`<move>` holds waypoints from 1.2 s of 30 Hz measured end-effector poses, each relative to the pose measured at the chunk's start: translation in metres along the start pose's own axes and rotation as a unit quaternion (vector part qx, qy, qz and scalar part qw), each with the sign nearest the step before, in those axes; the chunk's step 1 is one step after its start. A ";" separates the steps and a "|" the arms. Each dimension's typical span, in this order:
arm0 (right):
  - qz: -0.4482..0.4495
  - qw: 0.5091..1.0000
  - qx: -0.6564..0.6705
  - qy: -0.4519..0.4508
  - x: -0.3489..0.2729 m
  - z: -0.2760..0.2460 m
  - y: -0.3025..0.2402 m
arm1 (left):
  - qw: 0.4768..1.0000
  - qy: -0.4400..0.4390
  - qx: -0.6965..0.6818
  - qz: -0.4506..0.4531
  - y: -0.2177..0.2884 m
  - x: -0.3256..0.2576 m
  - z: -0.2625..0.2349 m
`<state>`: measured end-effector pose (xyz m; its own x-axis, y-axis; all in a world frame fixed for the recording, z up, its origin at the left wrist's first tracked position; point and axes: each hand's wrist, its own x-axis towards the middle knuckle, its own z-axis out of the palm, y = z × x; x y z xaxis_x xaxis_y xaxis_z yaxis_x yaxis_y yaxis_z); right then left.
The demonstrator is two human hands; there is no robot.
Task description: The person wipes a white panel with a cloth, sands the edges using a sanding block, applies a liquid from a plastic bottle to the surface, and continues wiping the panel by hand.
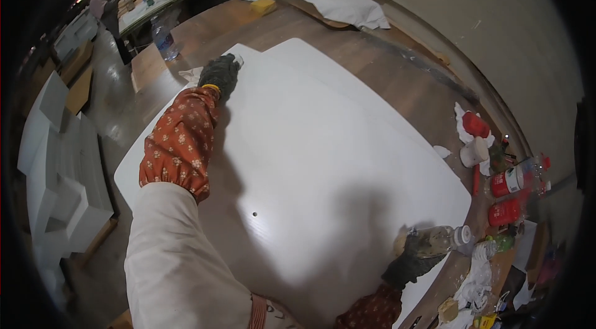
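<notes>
A large white panel [298,136] with rounded corners and a small dark hole lies in front of me. My left hand [219,74], in a dark grey glove, is closed at the panel's far left edge. A crumpled white cloth [191,74] shows on both sides of its fingers. At the lower right, my right hand [411,265], gloved alike, grips a clear bottle [434,241] with a white cap. That bottle is tilted on its side over the panel's right edge, its cap pointing right. Red flowered sleeves cover both forearms.
The panel rests on a brown table [366,59] with a yellow sponge [263,7] and white sheet [326,0] at its far side. Red-labelled bottles [506,183] and crumpled paper line the right. White panels [74,186] stand at left; a person [104,6] stands beyond.
</notes>
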<state>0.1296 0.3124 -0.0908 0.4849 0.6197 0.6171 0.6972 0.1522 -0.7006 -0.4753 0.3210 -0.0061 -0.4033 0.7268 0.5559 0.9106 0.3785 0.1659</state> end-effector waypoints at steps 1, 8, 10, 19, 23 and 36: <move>-0.006 1.000 -0.001 -0.013 0.003 0.002 0.006 | 1.000 -0.004 0.007 -0.008 0.001 -0.007 -0.006; 0.058 0.974 0.205 -0.078 0.001 0.000 0.035 | 0.911 0.020 -0.152 0.383 0.216 -0.090 0.042; 0.119 0.940 0.314 -0.057 -0.018 -0.003 -0.034 | 0.828 -0.104 -0.400 0.379 0.244 -0.142 0.044; 0.070 0.959 0.261 -0.084 -0.010 -0.007 -0.070 | 0.999 0.038 -0.004 -0.020 -0.066 -0.048 0.009; 0.256 0.887 0.319 -0.216 0.013 -0.028 -0.106 | 0.992 -0.004 0.104 0.077 -0.020 -0.042 -0.002; 0.178 0.952 0.246 -0.042 0.021 -0.213 -0.014 | 0.717 -0.059 -0.362 0.592 0.479 -0.163 0.014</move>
<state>0.2419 0.1592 0.0083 0.5857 0.7559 0.2925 0.1539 0.2506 -0.9558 0.0250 0.3917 -0.0288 0.7259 0.3519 0.5910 0.4112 -0.9108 0.0372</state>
